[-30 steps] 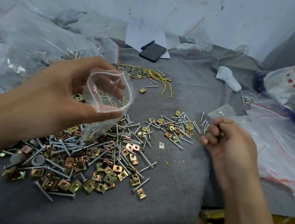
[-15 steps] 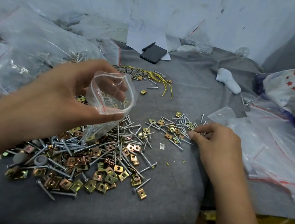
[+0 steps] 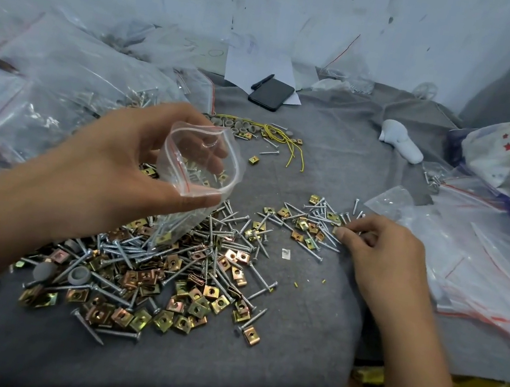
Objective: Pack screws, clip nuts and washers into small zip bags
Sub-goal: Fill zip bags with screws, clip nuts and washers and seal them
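My left hand point(image 3: 109, 165) grips a small clear zip bag point(image 3: 196, 180) with a red seal line, held open above the big pile of silver screws and brass clip nuts point(image 3: 167, 266). A few screws lie inside the bag's lower end. My right hand point(image 3: 382, 248) rests on the grey cloth at the right edge of a smaller heap of screws and clip nuts point(image 3: 312, 228), fingertips curled down onto the screws there. Whether it pinches one is not visible. Grey round washers point(image 3: 231, 123) lie in a row farther back.
Large clear bags of hardware point(image 3: 62, 86) crowd the left side, more plastic bags point(image 3: 479, 258) lie at the right. A black phone and pen point(image 3: 272, 93) on paper sit at the back, a white object point(image 3: 400, 145) beside them. Yellow wires point(image 3: 284, 141) lie near the washers.
My right hand has come down from a raised fist onto the small heap at the right and shifted slightly along it. The left hand keeps holding the open bag.
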Demonstrator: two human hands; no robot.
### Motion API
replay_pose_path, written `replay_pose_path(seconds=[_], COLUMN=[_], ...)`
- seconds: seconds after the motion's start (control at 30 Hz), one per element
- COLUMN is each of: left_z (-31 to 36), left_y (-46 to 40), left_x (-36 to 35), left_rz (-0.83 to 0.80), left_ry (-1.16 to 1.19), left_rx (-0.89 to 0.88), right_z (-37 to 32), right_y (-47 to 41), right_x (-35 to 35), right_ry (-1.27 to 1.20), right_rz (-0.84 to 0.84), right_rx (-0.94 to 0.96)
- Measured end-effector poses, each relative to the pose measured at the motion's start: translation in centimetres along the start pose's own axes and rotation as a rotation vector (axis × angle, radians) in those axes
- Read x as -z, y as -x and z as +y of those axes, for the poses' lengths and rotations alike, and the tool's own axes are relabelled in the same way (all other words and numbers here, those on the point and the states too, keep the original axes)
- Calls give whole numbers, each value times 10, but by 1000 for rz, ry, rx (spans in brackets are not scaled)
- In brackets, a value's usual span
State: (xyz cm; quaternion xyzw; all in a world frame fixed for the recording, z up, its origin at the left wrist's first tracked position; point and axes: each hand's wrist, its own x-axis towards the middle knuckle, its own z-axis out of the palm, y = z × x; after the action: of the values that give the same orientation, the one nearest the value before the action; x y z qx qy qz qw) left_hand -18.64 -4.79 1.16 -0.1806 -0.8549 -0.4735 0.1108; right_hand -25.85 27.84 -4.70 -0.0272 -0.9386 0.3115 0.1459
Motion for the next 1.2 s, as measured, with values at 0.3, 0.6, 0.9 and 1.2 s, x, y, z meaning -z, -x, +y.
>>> replay_pose_path(seconds=[0.3,0.6,0.9,1.2], left_z=[0,3,4,5], left_y=[0,0,0,0], left_x=[0,0,1,0], left_rz=[10,9,2,6], left_ry=[4,3,5,-5], left_rx=[-8,7,1,2], right_z=[4,7,14,16], right_y=[0,2,1,0], right_x=[-1,18,23,23], right_ry=[-72,99,121,143], right_rz=[-33,-108,-236,-170], right_rx=[61,101,60,40])
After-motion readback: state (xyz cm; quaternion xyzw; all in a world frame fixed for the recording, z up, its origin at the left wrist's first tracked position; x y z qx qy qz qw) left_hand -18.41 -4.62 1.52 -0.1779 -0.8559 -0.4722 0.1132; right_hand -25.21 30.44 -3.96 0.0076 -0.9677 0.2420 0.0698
